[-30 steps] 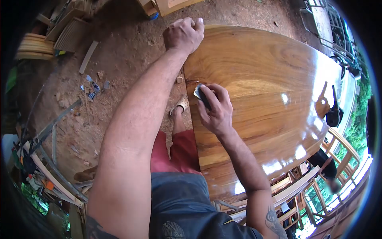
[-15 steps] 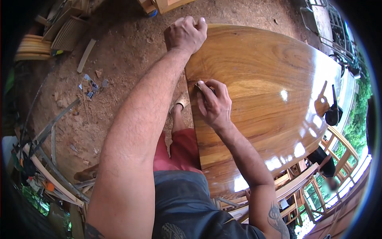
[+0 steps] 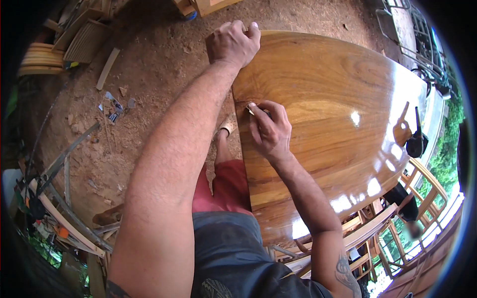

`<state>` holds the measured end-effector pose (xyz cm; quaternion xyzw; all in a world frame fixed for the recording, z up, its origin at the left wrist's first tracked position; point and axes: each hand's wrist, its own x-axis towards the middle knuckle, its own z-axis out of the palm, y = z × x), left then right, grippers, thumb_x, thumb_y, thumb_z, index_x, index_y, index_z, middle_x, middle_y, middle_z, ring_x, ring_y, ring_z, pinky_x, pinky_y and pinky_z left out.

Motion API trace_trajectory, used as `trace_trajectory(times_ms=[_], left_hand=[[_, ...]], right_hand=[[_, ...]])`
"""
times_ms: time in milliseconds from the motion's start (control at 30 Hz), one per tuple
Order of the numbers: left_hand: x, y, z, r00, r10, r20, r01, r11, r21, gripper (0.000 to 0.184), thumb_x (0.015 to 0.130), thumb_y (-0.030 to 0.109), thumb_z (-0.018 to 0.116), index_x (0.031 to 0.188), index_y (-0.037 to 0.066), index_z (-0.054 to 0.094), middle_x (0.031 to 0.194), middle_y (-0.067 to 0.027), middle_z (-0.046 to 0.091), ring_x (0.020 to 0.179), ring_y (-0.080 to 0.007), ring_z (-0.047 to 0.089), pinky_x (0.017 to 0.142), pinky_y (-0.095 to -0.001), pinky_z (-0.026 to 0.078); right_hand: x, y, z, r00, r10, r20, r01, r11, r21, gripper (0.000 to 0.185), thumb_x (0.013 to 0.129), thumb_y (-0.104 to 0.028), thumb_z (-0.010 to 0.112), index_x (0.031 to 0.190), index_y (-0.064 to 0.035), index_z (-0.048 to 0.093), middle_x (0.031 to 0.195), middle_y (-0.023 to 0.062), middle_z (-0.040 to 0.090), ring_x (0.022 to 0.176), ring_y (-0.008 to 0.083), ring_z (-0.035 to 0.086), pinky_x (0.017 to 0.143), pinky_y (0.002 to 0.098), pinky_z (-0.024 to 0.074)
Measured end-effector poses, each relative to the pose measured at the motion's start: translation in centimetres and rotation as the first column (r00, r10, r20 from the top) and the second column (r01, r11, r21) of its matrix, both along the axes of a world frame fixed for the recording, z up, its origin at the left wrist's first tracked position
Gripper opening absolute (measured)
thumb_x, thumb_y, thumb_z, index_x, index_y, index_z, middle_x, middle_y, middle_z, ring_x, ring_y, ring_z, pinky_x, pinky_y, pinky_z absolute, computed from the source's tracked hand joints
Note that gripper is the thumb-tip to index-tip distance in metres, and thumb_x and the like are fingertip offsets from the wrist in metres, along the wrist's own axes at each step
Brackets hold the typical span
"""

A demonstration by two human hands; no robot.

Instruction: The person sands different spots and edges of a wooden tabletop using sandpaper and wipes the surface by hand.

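A large glossy wooden tabletop (image 3: 318, 114) with brown and golden grain stretches out in front of me to the right. My left hand (image 3: 233, 43) is closed at its far left corner, the fingers curled over the edge and mostly hidden. Nearer to me, my right hand (image 3: 271, 124) pinches a small thin blade-like piece (image 3: 250, 110) between thumb and fingers. That piece touches or hovers just over the surface beside the left edge; its exact kind is too small to make out.
Wood shavings cover the dirt floor (image 3: 149, 89). Stacked wooden parts (image 3: 87, 42) lie at upper left, metal bars (image 3: 67, 154) at left. A black object with a handle (image 3: 417, 144) is by the tabletop's right end. A person (image 3: 405, 201) and wooden frames (image 3: 427, 179) are at right.
My right hand, with the small piece, has shifted very slightly toward me and to the right. My left hand stays at the corner.
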<state>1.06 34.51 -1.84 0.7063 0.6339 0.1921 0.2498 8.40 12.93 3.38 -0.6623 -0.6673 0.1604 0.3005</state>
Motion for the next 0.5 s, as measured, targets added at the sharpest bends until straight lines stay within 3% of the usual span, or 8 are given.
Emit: trace_trajectory(times_ms=[500], left_hand=[[-0.03,-0.11,-0.26,1.000,-0.004,0.005,0.004,1.000,0.001,0.049,0.103,0.053,0.055,0.088,0.012,0.076,0.092,-0.0116,0.079,0.088,-0.0348,0.077,0.079,-0.0510,0.061]], right_hand=[[0.04,-0.04,0.39,1.000,0.005,0.001,-0.005,1.000,-0.023,0.036,0.081,-0.003,0.078,0.116,-0.0059,0.075,0.111,0.0114,0.066,0.098,0.0310,0.067,0.081,0.0413,0.0582]])
